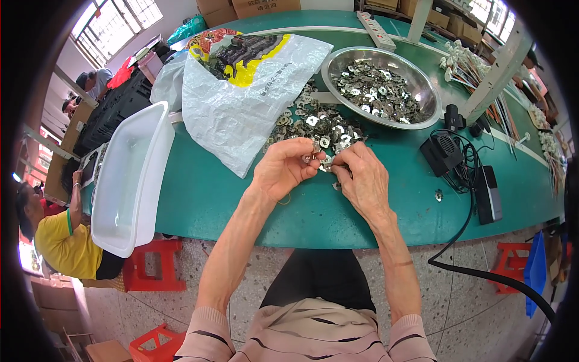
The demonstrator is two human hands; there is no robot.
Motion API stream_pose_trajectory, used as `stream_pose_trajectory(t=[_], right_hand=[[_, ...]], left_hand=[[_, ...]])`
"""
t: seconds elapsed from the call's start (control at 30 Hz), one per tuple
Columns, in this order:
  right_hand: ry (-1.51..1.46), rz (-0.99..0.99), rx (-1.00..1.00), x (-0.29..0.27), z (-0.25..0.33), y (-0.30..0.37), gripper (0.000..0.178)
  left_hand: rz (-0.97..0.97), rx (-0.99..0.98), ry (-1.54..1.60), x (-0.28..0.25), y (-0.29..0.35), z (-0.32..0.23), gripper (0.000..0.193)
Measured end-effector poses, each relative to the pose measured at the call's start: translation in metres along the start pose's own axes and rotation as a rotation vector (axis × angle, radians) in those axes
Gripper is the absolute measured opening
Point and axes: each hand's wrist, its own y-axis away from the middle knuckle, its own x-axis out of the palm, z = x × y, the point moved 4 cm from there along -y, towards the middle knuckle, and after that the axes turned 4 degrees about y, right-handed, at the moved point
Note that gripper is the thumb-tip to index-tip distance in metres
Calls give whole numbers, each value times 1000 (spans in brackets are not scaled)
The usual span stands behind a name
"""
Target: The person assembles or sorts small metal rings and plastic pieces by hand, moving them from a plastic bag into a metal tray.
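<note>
My left hand [282, 168] is closed, with a few small stamped metal pieces [311, 158] between its thumb and curled fingers. Just to its right, my right hand [367, 180] bends over the near edge of a loose pile of the same shiny pieces [322, 125]. The right thumb and forefinger are pinched together; whatever they hold is hidden by the fingers. Behind the pile stands a wide steel bowl [432, 114] holding many more of these flat pieces. A white woven plastic sack [235, 114] with a coloured print lies beside the pile, to the left.
A white plastic tub [161, 145] sits at the table's left edge. To the right are a black power adapter [443, 154], coiled cables and a stray metal piece [438, 195]. A power strip [377, 31] lies at the back. A co-worker in yellow [69, 244] sits at left, near red stools [154, 265].
</note>
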Motion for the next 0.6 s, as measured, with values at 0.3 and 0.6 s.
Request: stream_pose_trajectory(t=[0.3, 0.6], right_hand=[[-21, -26, -19, 1, 2, 1, 11], [-566, 95, 340, 0, -9, -2, 5]], left_hand=[[-55, 75, -42, -5, 1, -6, 11], [3, 100, -62, 4, 3, -7, 9]])
